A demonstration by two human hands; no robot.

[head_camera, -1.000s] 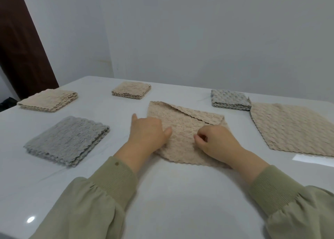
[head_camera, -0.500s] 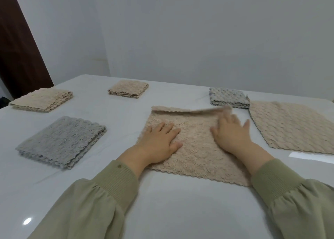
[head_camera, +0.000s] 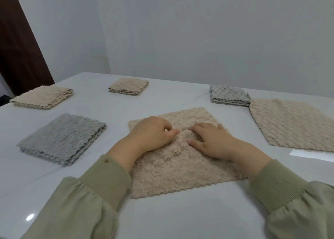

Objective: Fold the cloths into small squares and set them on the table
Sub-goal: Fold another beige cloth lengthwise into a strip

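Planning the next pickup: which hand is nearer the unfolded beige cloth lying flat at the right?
Right. The right hand rests on the centre cloth, left of the flat cloth; the left hand is farther left.

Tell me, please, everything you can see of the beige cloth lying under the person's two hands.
The beige fleecy cloth with scalloped edges lies spread, a rough square, on the white table before the person. Its pile looks soft. Its middle is rucked into a small ridge between the hands: the left hand pinches it with curled fingers; the right hand rests on it, fingers fairly straight.
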